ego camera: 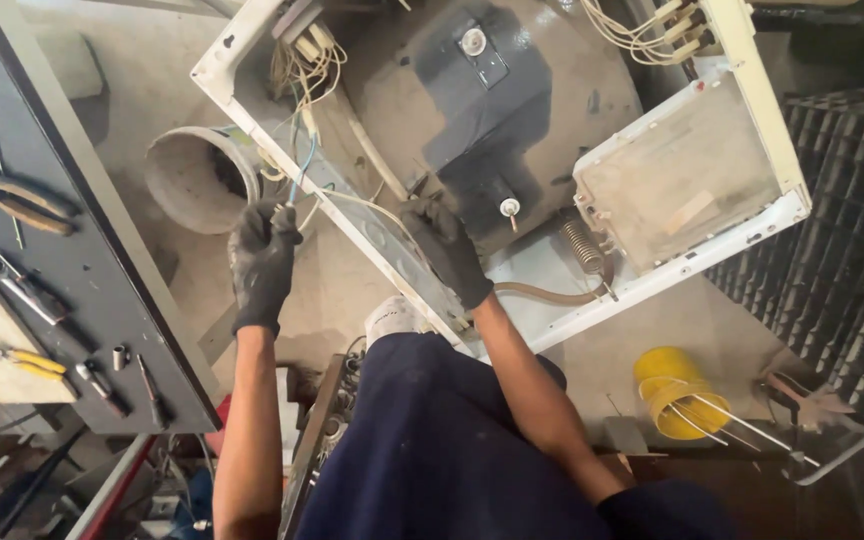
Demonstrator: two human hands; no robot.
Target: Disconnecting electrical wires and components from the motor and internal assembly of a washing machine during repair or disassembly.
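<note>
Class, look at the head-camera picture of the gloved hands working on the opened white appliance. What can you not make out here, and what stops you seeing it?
- Head view: left hand grips thin wires; glove hides how.
- Right hand on the white casing; fingertips hidden by the glove's back.
- Appliance top cut off by the frame's upper edge.
- Small tools on the dark bench: too small to identify.

washer cabinet (pixel 752 120) top cut by edge | left hands (pixel 262 262) grip contents hidden | pliers (pixel 12 195) partly cropped

Dusty white-painted metal casing (pixel 552 330), matt black gloves (pixel 262 262)
</note>
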